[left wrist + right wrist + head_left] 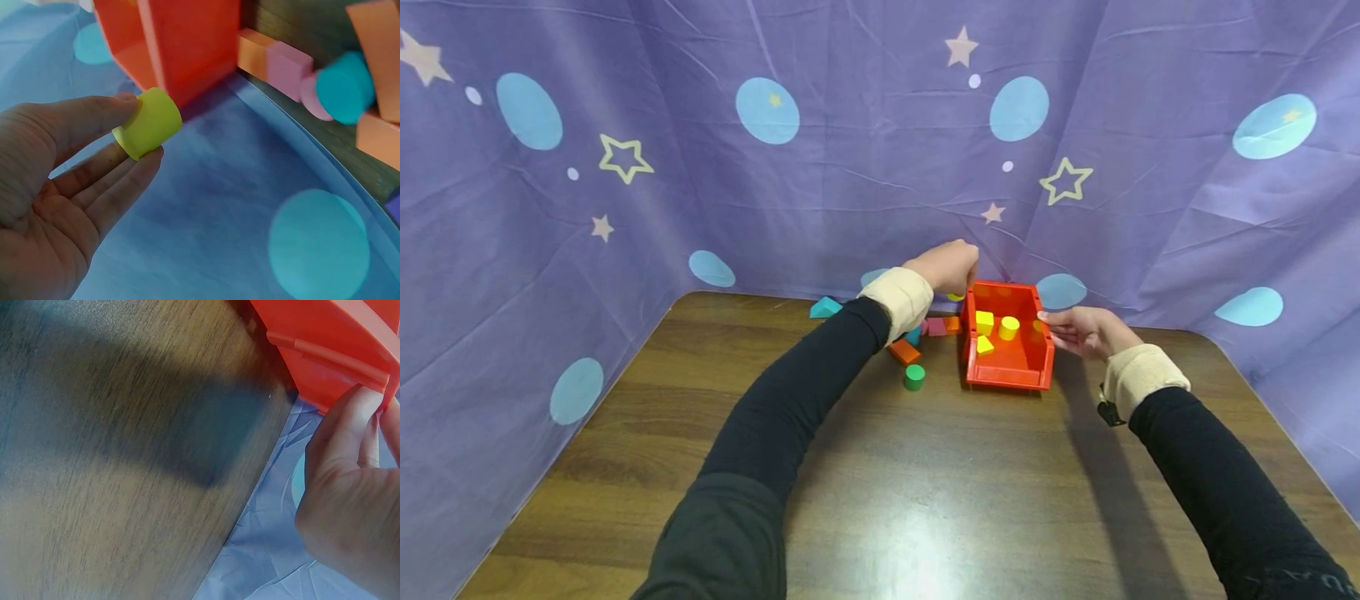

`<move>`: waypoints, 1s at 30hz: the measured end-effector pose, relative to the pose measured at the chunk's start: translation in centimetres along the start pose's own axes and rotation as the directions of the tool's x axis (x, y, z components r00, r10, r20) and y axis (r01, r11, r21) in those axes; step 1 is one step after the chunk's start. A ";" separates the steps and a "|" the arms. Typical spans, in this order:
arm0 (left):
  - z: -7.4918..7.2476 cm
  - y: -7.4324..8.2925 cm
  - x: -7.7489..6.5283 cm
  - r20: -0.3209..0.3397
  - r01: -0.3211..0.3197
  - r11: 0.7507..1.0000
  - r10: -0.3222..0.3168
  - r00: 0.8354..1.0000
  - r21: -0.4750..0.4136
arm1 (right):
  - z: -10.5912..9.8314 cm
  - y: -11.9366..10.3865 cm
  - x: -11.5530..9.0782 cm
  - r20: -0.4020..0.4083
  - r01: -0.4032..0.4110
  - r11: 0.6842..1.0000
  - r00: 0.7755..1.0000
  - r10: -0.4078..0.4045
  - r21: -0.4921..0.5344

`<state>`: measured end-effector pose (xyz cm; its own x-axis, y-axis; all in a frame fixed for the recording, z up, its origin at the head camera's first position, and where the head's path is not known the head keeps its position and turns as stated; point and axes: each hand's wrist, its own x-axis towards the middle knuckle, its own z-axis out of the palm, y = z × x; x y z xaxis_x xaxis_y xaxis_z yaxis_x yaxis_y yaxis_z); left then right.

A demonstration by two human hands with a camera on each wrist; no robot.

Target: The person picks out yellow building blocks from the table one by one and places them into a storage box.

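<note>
A: ok so what are the hands up to here?

B: Left hand (946, 265) has a yellow cylinder (150, 122) pinched between thumb and fingertips, outside the red bin (1009, 379) and just off its left wall. Right hand (1084, 332) is gripping the bin by its right edge.

A: looks easy tbh, what could go wrong?

B: It's fingertips only on a curved side, so I'd guess an uneven squeeze could pop it loose — and it might roll. Go over too low and it could clip the rim. If the right hand tugs, the bin could slide and shove the orange cube (952, 325) and pink block (936, 326) beside it.

A: and inside?

B: Three yellow blocks (984, 322) in there; a careless drop could scatter them.

A: what about the room?

B: Brown wood-grain table (992, 483), bright glare near the front, right arm's shadow across it. Wrinkled purple cloth (865, 83) with stars and blue ovals hangs right behind the far edge — something dropped there might be annoying to fish out.
</note>
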<state>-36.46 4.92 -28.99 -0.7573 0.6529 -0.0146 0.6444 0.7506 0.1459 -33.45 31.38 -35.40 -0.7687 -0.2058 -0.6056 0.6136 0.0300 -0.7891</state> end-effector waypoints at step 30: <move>0.6 7.5 2.9 0.082 -0.085 0.995 0.082 0.993 0.042 | -0.4 0.0 0.1 0.040 0.008 1.000 0.999 -0.008 0.008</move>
<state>-33.74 12.51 -28.52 -0.6909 0.7181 -0.0839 0.7105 0.6958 0.1050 -33.62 31.71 -35.54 -0.7661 -0.2447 -0.5944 0.6087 0.0208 -0.7931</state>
